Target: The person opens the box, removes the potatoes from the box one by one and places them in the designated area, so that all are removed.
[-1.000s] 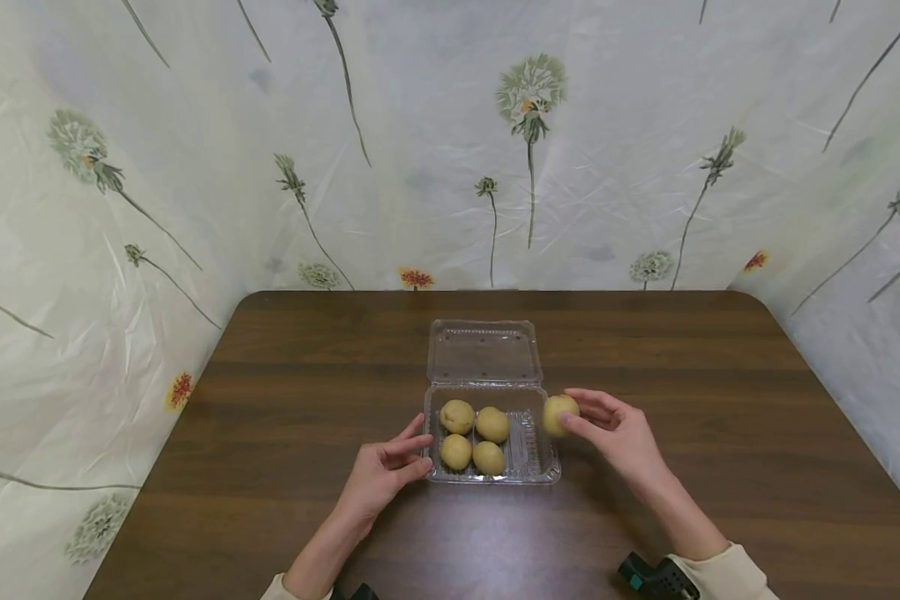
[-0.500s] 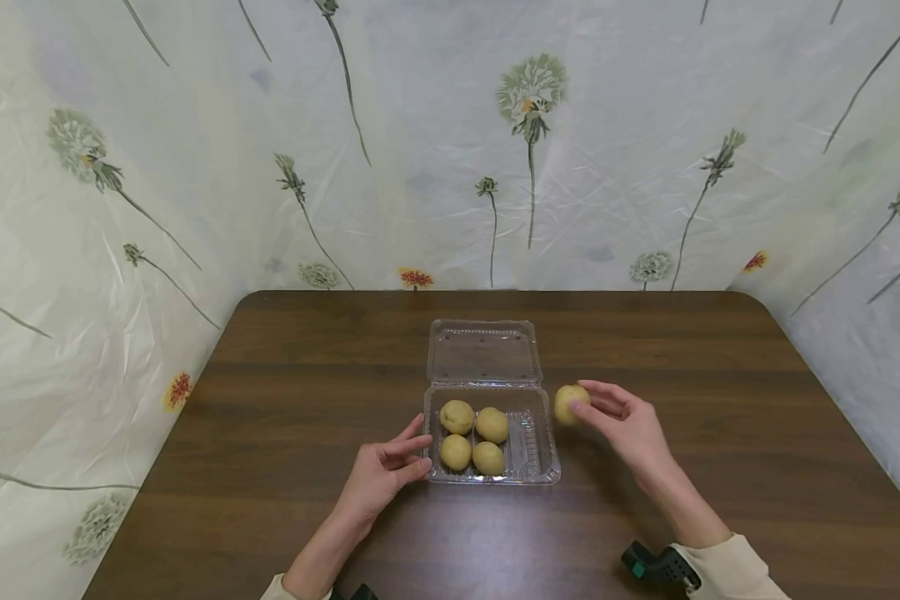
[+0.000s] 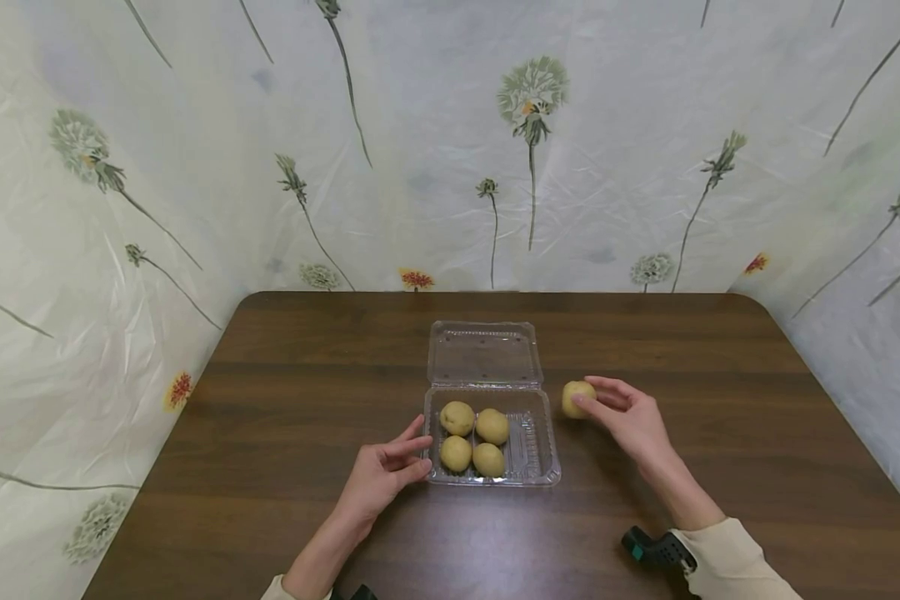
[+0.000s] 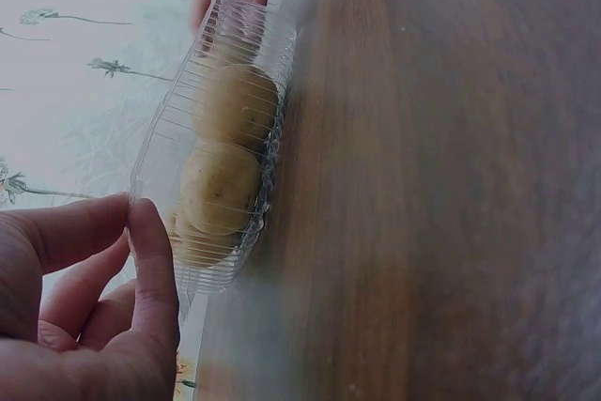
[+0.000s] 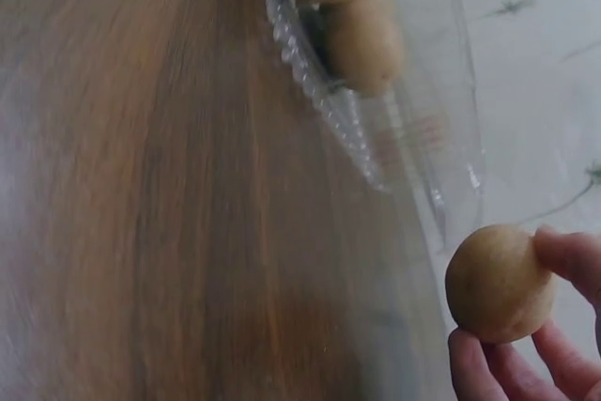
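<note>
A clear plastic clamshell container [image 3: 525,481] lies on the table with its lid folded back. Several round, yellowish-brown potatoes [image 3: 492,426] sit in its left and middle part, and the right part shows bare ribbed plastic. My left hand [image 3: 382,479] pinches the container's left rim between thumb and finger; the left wrist view shows the fingertips on the clear edge [image 4: 150,152]. Just beyond the container's right wall, my right hand [image 3: 630,421] holds one potato [image 3: 578,400] between thumb and fingers. The right wrist view has that potato [image 5: 500,284] gripped at the fingertips.
The dark wooden table [image 3: 307,375] extends around the container on all sides. Its back edge meets a pale sheet [image 3: 420,125] printed with dandelions. The open lid [image 3: 483,352] lies toward that back edge.
My right hand has carried its potato from above the container's right rim to the right and a little farther back. My left hand and the container have stayed in place.
</note>
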Tool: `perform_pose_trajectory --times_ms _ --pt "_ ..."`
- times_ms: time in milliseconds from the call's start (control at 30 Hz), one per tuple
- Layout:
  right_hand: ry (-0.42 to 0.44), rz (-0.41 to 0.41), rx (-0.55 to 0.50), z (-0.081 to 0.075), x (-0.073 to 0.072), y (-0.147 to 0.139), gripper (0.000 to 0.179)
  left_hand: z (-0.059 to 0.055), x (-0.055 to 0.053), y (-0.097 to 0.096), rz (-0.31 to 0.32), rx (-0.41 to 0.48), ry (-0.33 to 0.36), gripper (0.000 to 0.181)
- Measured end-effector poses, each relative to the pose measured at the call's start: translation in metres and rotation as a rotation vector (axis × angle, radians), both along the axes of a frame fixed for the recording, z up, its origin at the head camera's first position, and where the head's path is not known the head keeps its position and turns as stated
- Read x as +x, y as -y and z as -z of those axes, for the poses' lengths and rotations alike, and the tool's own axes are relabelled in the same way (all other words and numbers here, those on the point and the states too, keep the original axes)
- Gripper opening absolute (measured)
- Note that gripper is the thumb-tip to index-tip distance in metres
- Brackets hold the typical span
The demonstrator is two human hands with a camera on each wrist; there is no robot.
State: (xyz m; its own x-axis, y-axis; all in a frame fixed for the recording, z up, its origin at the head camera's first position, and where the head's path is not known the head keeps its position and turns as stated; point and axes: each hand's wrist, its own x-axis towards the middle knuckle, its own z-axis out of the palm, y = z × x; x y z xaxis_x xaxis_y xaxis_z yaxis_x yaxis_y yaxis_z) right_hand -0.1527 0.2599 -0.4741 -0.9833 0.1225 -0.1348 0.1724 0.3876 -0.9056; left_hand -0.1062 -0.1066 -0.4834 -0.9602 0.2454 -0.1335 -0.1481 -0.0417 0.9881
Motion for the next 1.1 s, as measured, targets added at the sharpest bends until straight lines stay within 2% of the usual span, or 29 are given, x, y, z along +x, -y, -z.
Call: perform_pose_trajectory --times_ms 467,867,1100 --pt "-0.076 0.004 0.108 0.01 -0.009 -0.005 0.061 0.0 0.0 0.0 0.0 -0.007 0.003 0.038" --pt "-0.125 0.003 0.185 0.016 -0.012 -0.008 0.056 -0.002 0.001 0.0 0.002 -0.006 0.019 0.036" --pt "-0.115 0.013 0.221 0.015 -0.014 -0.009 0.057 -0.002 0.001 0.0 0.0 0.0 0.023 0.037"
